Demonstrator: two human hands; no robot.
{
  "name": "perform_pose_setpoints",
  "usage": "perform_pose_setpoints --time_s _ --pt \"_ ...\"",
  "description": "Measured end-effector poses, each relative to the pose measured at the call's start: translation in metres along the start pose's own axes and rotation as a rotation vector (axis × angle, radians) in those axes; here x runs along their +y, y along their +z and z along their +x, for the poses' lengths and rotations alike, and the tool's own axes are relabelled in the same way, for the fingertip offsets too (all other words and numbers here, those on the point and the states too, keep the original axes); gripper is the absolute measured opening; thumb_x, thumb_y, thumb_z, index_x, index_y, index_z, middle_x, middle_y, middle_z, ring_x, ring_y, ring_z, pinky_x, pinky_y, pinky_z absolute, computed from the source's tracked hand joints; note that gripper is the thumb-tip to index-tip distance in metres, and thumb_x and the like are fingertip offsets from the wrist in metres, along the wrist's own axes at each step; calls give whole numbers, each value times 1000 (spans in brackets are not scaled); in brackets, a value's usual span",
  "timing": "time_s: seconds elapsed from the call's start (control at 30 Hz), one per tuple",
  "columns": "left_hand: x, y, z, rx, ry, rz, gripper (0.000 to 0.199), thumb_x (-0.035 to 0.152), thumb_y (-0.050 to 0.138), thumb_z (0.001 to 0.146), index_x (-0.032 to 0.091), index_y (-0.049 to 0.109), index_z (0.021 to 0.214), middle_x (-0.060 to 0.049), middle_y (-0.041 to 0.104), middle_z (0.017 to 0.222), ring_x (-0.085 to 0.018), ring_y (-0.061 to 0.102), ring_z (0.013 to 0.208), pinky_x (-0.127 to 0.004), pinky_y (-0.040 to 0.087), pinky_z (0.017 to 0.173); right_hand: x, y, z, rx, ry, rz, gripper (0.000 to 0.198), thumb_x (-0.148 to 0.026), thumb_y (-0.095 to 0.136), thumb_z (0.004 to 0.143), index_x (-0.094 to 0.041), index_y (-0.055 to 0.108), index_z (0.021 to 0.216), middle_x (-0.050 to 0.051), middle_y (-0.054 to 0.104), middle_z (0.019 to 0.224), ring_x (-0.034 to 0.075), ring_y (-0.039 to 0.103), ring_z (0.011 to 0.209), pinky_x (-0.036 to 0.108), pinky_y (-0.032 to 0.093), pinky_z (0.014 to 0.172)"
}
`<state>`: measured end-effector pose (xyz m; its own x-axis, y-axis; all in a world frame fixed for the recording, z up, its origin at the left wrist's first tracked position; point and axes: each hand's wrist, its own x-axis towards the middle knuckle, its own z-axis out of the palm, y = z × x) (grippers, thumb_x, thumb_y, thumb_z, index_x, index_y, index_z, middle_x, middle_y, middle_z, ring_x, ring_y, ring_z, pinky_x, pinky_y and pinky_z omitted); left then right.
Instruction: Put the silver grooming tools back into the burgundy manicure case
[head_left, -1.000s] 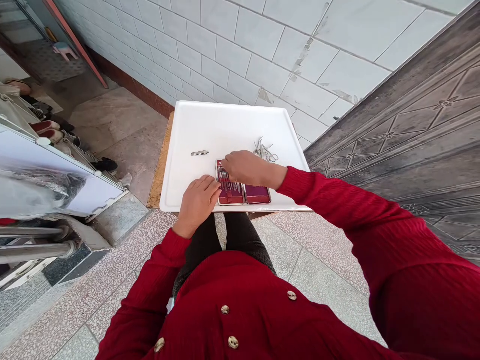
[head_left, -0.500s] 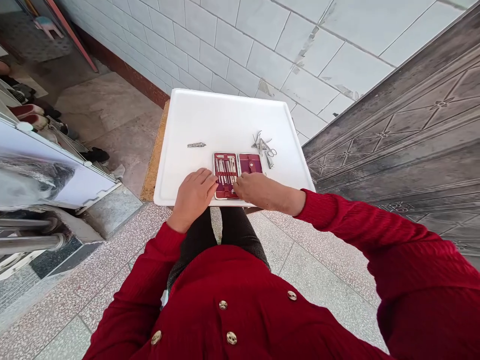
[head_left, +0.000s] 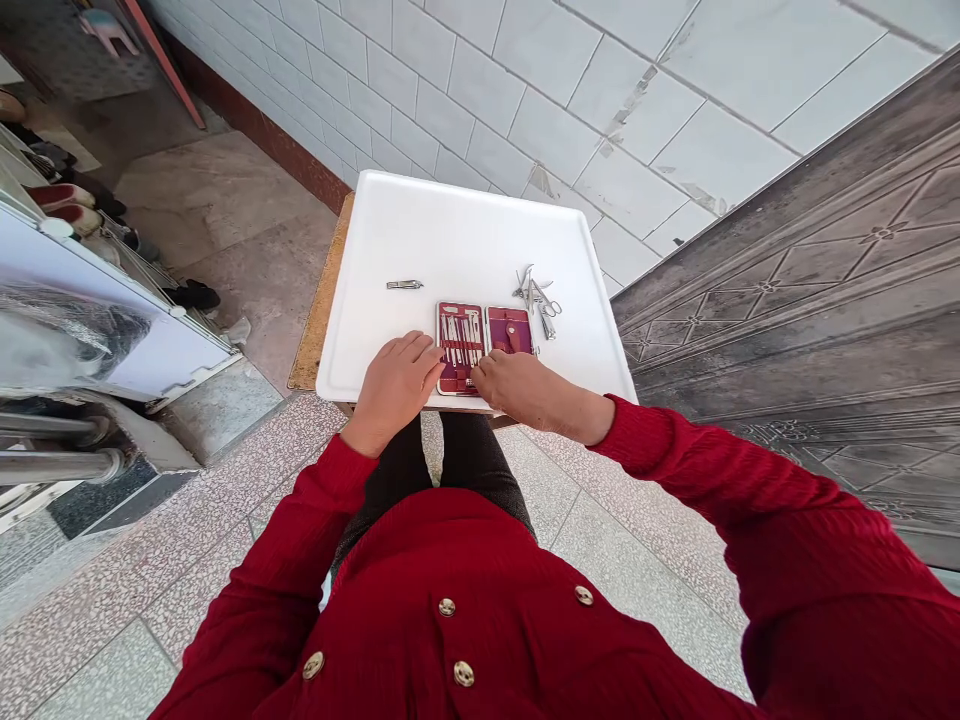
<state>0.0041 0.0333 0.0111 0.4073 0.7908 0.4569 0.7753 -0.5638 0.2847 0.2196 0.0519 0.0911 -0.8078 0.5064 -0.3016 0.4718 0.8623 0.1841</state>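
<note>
A red manicure case [head_left: 441, 328] lies unfolded near the front edge of a white tray [head_left: 472, 230]. Slim metal grooming tools [head_left: 463, 335] fill its left half. My left hand [head_left: 396, 382] rests at the left edge of the case, its fingers together and its thumb against the edge. My right hand [head_left: 521, 388] reaches over the lower part of the right half, called the flap [head_left: 512, 328]. Its fingers are pinched at the lower right of the tool side; whatever is between them is hidden. Left of the case lies a nail clipper [head_left: 405, 285].
Small scissors [head_left: 551, 308] and several metal nippers and clippers [head_left: 529, 285] lie in a pile at the tray's right. Under the tray shows a wooden board [head_left: 319, 320]. Tiled wall [head_left: 480, 100] stands behind, a carved grey panel [head_left: 787, 300] at right, a shoe rack [head_left: 112, 270] at left.
The view has shifted a little, so the tray appears slightly farther right. My right fingertips have moved slightly down and left over the case. My left hand stays at its edge.
</note>
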Motion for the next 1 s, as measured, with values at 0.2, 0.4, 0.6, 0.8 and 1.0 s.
perform_pose_setpoints --time_s 0.2,0.4,0.6,0.8,1.0 --pt "1 0 0 14 3 32 29 26 46 109 14 71 119 -14 74 123 -30 67 120 -48 56 100 -3 2 4 77 -55 23 18 -1 59 95 -7 71 107 16 71 96 23 56 84 35 36 69" --pt "1 0 -1 32 10 43 28 24 47 109 14 71 119 -14 74 124 -30 67 121 -47 56 100 -1 6 9 129 -79 112 19 -6 52 101 -9 70 102 14 68 95 22 52 84 35 36 74" --pt "2 -1 -1 21 -4 26 27 24 47 109 15 71 118 -13 74 124 -30 66 123 -47 56 101 -2 30 7 276 11 302 27 -15 49 107 -13 73 97 11 69 98 21 54 87 35 39 80" --pt "3 -1 -3 23 -15 30 26 23 49 107 18 71 119 -13 74 126 -30 66 126 -49 55 104 -2 37 8 340 24 406 32 -20 49 110 -14 76 94 11 71 98 19 58 89 33 40 80" --pt "2 0 -3 30 -11 46 26 22 48 108 16 71 119 -12 75 122 -29 67 123 -47 56 104 23 -9 38 366 148 429 36 -28 48 110 -16 76 90 9 71 90 20 59 86 33 35 73"
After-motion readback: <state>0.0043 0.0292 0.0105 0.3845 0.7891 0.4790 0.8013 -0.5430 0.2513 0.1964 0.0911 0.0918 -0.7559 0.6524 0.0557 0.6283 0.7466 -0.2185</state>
